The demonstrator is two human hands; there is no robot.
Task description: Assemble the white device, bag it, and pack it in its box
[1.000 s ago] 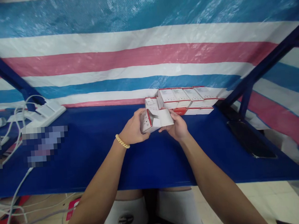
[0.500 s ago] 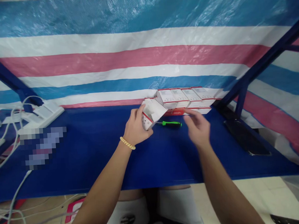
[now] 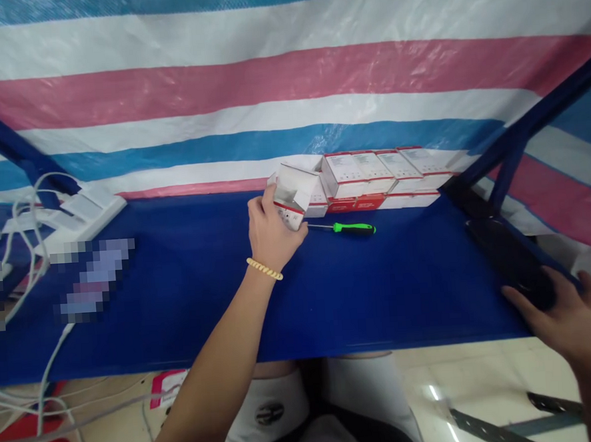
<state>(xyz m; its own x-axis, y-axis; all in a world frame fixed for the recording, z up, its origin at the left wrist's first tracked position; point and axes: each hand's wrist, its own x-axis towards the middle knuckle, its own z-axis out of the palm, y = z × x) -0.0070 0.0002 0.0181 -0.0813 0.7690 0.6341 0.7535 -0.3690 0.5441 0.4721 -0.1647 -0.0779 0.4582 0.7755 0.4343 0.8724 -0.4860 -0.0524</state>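
Boxes (image 3: 379, 166) – four in row (one (image 3: 294, 193) in left hand (image 3: 271, 232)).

Glossy woven-plastic tarp (image 3: 286, 75), cardboard box (image 3: 294, 191)

**What sits on your blue surface**

Your blue surface (image 3: 189, 287) carries a row of white-and-red boxes (image 3: 383, 175) along its back edge, a green-handled screwdriver (image 3: 346, 228) just before them, white power strips (image 3: 82, 217) with cables at the left, and a dark phone (image 3: 511, 261) at the right.
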